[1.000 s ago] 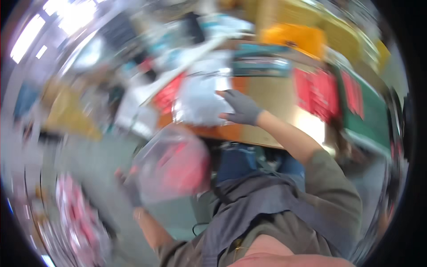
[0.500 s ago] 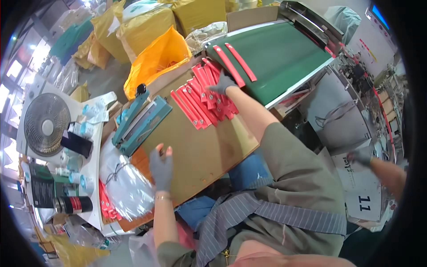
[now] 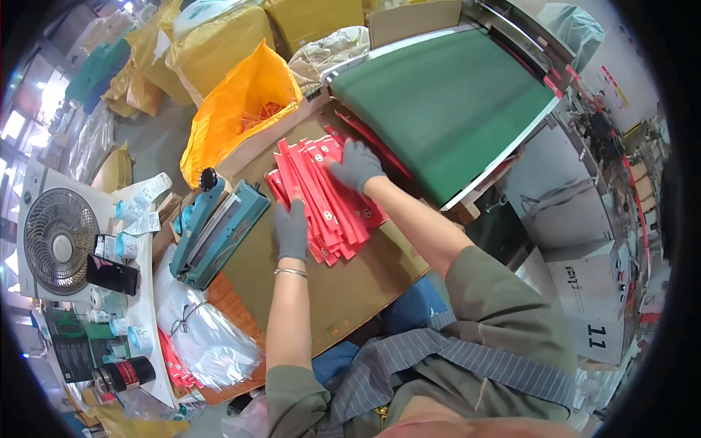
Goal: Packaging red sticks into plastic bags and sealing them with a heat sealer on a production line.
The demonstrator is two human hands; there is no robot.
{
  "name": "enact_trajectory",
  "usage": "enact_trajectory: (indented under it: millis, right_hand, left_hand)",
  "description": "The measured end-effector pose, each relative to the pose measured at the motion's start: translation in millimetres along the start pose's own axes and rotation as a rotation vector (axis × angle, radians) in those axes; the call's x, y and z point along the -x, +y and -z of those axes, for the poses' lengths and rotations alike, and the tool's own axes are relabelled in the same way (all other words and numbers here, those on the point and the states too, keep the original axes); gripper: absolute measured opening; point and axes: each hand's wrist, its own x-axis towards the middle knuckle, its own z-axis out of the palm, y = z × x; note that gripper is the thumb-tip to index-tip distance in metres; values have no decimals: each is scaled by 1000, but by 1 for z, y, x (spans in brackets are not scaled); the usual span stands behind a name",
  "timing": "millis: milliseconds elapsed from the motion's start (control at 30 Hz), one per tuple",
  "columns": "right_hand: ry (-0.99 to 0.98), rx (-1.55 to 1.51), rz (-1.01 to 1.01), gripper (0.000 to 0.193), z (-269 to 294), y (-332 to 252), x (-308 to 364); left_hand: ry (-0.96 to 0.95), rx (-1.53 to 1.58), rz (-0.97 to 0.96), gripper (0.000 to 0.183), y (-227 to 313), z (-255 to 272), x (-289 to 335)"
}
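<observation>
A loose pile of long, narrow red packets (image 3: 321, 208) lies on the brown board in front of me, mostly side by side and overlapping. My left hand (image 3: 290, 228), in a grey glove with bare fingertips, rests against the pile's left side, its fingers extended. At the upper right of the pile my right hand (image 3: 355, 166), gloved alike, touches the packets with its fingers apart; their tips are partly blurred. More red packets show along the near-left edge of the green conveyor belt (image 3: 445, 102).
A teal hand sealer (image 3: 219, 233) stands left of the pile. Clear plastic bags (image 3: 212, 336) lie nearer me. An open orange sack (image 3: 241, 109) sits beyond the board. Farther left are a fan (image 3: 60, 241), a dark phone (image 3: 112, 274) and a black jar (image 3: 124, 374).
My left hand has moved up and right from the bare board to the pile. The pile has come nearer me. Two packets that lay on the belt's surface are gone from there.
</observation>
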Motion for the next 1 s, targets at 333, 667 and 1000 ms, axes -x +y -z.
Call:
enact_trajectory:
  millis: [333, 667, 1000]
  right_hand:
    - [-226, -109, -52, 85, -2, -20, -5]
    - [-922, -1400, -134, 61, -4, -76, 94]
    - [-884, -1190, 697, 112, 45, -100, 142]
  left_hand:
    - [-104, 307, 241, 62, 6, 12, -36]
    - [-3, 433, 323, 52, 4, 62, 43]
    - [-253, 388, -302, 77, 38, 136, 145]
